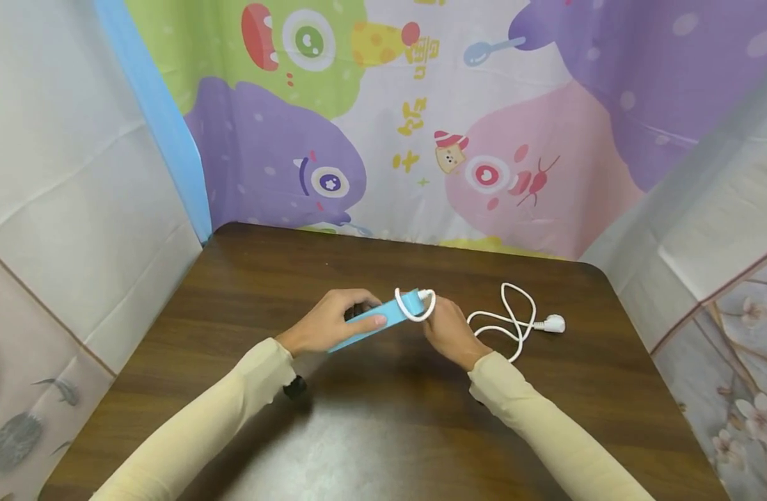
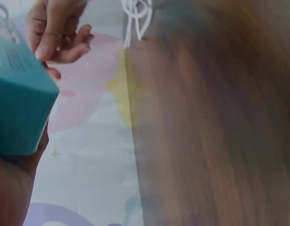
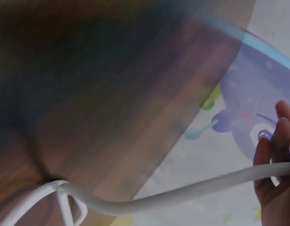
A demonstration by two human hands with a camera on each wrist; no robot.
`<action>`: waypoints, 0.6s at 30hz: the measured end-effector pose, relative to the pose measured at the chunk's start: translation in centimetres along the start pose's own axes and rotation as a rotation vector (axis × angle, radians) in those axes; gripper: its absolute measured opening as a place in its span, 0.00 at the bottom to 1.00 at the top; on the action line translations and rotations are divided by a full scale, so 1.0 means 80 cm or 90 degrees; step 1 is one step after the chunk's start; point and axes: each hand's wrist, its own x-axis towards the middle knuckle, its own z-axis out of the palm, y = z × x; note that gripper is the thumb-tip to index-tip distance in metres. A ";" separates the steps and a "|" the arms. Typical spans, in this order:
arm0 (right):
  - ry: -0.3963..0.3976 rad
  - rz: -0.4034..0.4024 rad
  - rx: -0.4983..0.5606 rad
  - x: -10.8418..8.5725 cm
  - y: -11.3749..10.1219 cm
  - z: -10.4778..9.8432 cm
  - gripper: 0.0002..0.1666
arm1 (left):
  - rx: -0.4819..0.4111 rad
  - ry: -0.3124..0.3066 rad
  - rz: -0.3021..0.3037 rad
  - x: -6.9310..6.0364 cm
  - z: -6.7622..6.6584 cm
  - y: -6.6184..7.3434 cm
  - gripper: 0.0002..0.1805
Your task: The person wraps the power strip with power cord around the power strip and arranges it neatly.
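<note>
My left hand (image 1: pixel 327 321) grips a light-blue power strip (image 1: pixel 374 322), thumb on its near face, and holds it tilted above the table. A white cord (image 3: pixel 182 195) comes out of the strip's right end and loops round that end. Beside the same end, my right hand (image 1: pixel 451 335) holds the cord. The right wrist view shows the cord running across the fingers at the right edge. In the left wrist view the strip's end shows at the left, with the right hand (image 2: pixel 57 35) just beyond it. Part of the right hand's grip is hidden.
To the right, the rest of the cord lies in loose loops on the brown wooden table (image 1: pixel 383 431), ending in a white plug (image 1: pixel 554 323). A cartoon-printed curtain (image 1: pixel 383 174) hangs along the back edge, with pale cloth at both sides.
</note>
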 end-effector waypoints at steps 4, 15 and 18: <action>0.004 0.011 -0.032 -0.001 -0.009 0.004 0.03 | -0.005 0.070 -0.046 0.000 0.001 0.003 0.19; -0.013 -0.029 -0.082 -0.017 -0.012 -0.001 0.08 | 0.123 0.209 -0.164 0.007 0.006 -0.009 0.32; -0.015 -0.050 -0.095 -0.018 -0.010 -0.005 0.07 | 0.193 0.206 -0.188 0.009 0.008 -0.009 0.35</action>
